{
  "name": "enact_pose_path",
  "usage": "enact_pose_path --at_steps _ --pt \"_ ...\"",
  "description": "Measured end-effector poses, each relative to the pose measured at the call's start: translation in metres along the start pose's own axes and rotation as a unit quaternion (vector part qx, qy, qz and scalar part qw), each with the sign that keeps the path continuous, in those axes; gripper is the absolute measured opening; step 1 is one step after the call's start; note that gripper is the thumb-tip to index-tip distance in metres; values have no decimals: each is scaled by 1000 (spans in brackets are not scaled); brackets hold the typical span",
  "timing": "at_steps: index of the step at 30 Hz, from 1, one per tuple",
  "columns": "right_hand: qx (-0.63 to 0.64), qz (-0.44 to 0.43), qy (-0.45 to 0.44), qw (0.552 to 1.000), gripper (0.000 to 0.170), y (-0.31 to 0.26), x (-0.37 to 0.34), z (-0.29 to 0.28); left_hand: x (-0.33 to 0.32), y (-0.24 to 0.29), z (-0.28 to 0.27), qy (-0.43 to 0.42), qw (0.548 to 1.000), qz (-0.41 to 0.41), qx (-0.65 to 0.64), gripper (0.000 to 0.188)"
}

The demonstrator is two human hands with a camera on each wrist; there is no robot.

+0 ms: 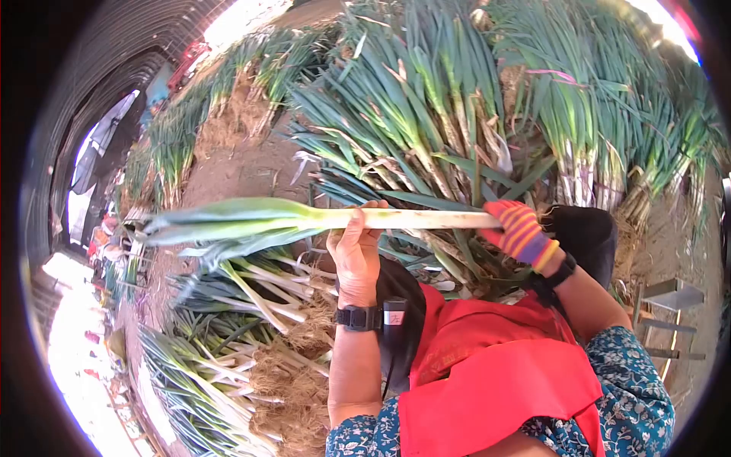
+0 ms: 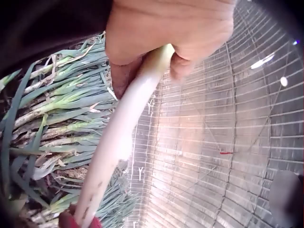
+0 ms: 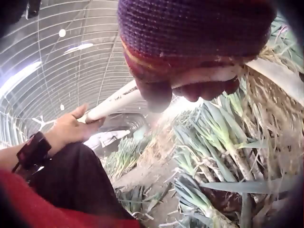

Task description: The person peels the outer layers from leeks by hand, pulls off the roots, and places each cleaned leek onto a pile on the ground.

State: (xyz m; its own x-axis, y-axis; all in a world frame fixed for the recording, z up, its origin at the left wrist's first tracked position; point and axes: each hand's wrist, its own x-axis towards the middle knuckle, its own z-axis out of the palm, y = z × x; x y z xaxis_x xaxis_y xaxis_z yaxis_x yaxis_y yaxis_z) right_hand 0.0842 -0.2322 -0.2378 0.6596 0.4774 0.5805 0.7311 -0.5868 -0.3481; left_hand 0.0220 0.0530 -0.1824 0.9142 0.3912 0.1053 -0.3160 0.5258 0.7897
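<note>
A long leek (image 1: 426, 219) lies level across the head view, its green leaves fanning to the left and its white shank to the right. My bare left hand (image 1: 356, 255) grips it mid-length, thumb laid over the stalk where green turns white. At the right end, my right hand (image 1: 524, 236) in a striped knit glove (image 3: 190, 28) holds the white shank near the root end. In the left wrist view the pale shank (image 2: 121, 130) runs down from the left hand to the red glove fingertips. Hanging roots (image 3: 266, 109) show beside the glove in the right wrist view.
Large bunches of leeks (image 1: 426, 84) with leaves on lie ahead on the ground. To the left is a pile of leeks (image 1: 221, 373) with bushy brown roots (image 1: 293, 388). A metal stool-like frame (image 1: 674, 293) stands at right. The arched greenhouse wall (image 2: 204, 123) curves alongside.
</note>
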Motion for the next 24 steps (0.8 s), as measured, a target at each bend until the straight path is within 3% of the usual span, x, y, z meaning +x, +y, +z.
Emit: enact_pose_path --at_steps 1,3,4,6,7,8,9,10,11,13,15,16,17,19,20,22,24 --pt "34 15 -39 999 38 2 -5 -8 -1 2 -2 3 999 3 -46 30" --pt "154 136 -130 970 39 18 -30 -9 -2 15 -9 54 988 9 -147 38" --pt "152 140 -136 969 39 25 -44 -12 -4 22 -12 79 991 3 -105 41" --pt "285 172 -240 912 37 33 -61 -16 -6 23 -14 22 995 -20 -90 44" --pt "287 175 -239 911 37 25 -54 -23 -7 23 -13 -3 996 -26 -89 45" --pt "366 289 -341 816 35 17 -45 -38 -7 24 -12 -6 996 -30 -87 45" --pt "431 391 -429 691 33 13 -39 -48 -7 23 -9 0 990 -49 -131 45" --pt "473 431 -456 619 32 19 -43 -46 -7 22 -6 5 982 -67 -177 44" --pt "471 433 -453 621 32 25 -50 -37 -3 17 -9 2 981 -70 -179 44" --pt "463 342 -513 636 42 30 -54 -18 5 9 -21 12 990 -91 -109 45" --pt "316 173 -537 763 62 13 -33 -6 8 6 -18 10 990 -97 -99 42" --pt "299 52 -402 864 62 3 -24 5 6 6 -11 10 995 -77 -65 44" --pt "304 53 -381 872 64 -23 11 1 4 5 -5 9 998 -58 -28 46" --pt "362 32 -212 907 64 -49 53 22 2 4 7 9 998 -65 -16 45" --pt "419 34 -148 895 65 -66 79 28 1 3 12 -7 998 -69 1 43" --pt "302 32 -112 946 62 -85 116 28 -3 4 29 2 998 -53 22 36" --pt "349 68 -136 925 57 -94 128 27 4 4 16 -4 997 -72 1 35"
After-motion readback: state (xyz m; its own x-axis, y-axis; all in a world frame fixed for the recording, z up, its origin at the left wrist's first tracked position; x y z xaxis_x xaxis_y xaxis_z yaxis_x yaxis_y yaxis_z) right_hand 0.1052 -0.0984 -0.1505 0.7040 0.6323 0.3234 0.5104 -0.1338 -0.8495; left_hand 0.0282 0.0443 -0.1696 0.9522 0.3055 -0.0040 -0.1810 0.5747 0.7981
